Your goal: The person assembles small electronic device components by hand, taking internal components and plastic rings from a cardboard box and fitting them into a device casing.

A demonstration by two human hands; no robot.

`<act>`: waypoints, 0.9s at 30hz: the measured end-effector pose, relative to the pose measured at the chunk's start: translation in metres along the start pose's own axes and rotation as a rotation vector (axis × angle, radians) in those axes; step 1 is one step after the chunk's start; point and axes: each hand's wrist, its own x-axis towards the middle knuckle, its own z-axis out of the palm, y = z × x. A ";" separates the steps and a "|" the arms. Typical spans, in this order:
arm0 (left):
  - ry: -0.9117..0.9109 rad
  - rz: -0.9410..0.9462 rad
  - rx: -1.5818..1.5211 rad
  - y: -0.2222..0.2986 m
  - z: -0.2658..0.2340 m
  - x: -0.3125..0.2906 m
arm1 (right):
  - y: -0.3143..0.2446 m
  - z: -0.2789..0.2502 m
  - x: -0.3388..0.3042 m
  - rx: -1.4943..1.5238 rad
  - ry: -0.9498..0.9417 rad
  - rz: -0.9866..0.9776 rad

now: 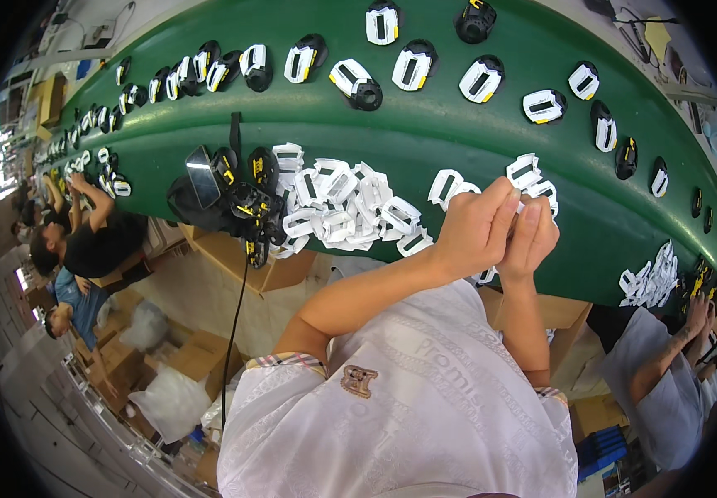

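Note:
My left hand [473, 228] and my right hand [533, 238] meet in front of my chest over the green work surface, fingers closed and pressed together. Whatever they hold is hidden by the fingers. Just beyond them lie loose white plastic frames [524, 170], partly covered by the hands. Another white frame [446, 187] sits left of my left hand. Farther left is a heap of similar white frames [338, 203]. A pile of black-and-yellow plastic parts [255, 199] borders that heap.
A phone-like device [203, 177] leans on the black pile. Black parts with white frames fitted [414, 65] line the green belt [334, 124] beyond. At right a co-worker's hand [697, 315] is by another pile. Cardboard boxes [201, 357] stand lower left; a black cable hangs there.

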 end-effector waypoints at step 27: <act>-0.021 0.034 0.020 0.005 -0.003 0.000 | -0.013 0.004 -0.002 0.189 0.047 0.140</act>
